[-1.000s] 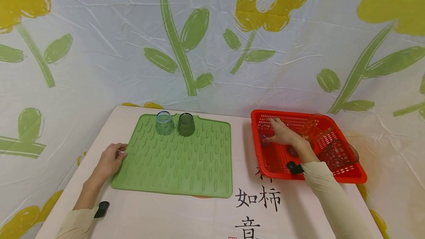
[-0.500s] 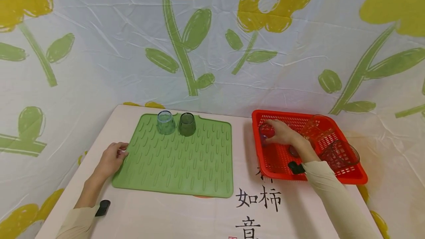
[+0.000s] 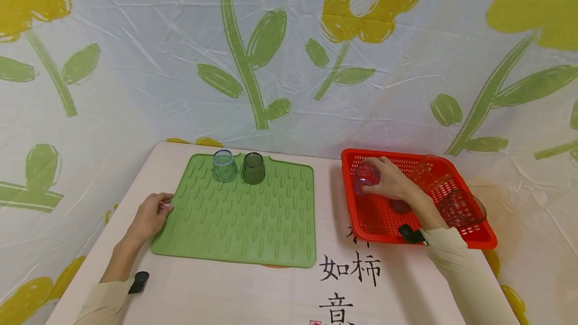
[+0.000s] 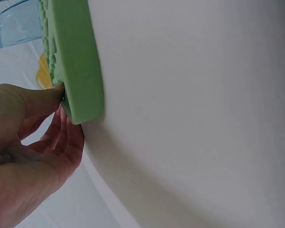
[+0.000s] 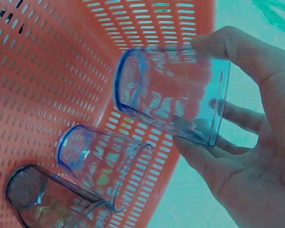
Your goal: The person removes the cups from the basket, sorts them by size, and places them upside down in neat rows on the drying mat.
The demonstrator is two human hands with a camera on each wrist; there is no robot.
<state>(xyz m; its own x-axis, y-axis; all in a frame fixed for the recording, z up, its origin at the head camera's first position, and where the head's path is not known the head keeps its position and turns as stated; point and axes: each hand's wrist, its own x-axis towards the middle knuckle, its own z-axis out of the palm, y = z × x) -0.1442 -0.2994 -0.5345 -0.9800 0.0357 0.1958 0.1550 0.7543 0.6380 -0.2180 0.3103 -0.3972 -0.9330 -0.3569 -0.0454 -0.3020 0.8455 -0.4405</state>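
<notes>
My right hand point(image 3: 392, 180) grips a clear, bluish-purple drinking glass point(image 5: 166, 90) near one end, thumb on one side and fingers on the other. This glass is in the left part of a red plastic basket point(image 3: 420, 245), tilted, with its thick blue end away from the palm in the right wrist view. On the far left, my left hand point(image 3: 151, 215) pinches the left edge of a green ridged drying mat point(image 3: 244, 224); the thumb lies on top in the left wrist view. Two glasses, one blue point(image 3: 224, 167) and one dark grey point(image 3: 254, 169), stand on the mat's back edge.
More glasses lie in the basket: a clear glass point(image 3: 431, 172) at the back, a larger glass point(image 3: 460, 209) at the right, and a dark one point(image 3: 399, 205) partly behind my right wrist. A flowered cloth point(image 3: 289, 54) hangs behind the table.
My right hand has moved slightly right and lifted the glass, tilting it from where it lay at the basket's left wall. My left hand stays at the mat's edge.
</notes>
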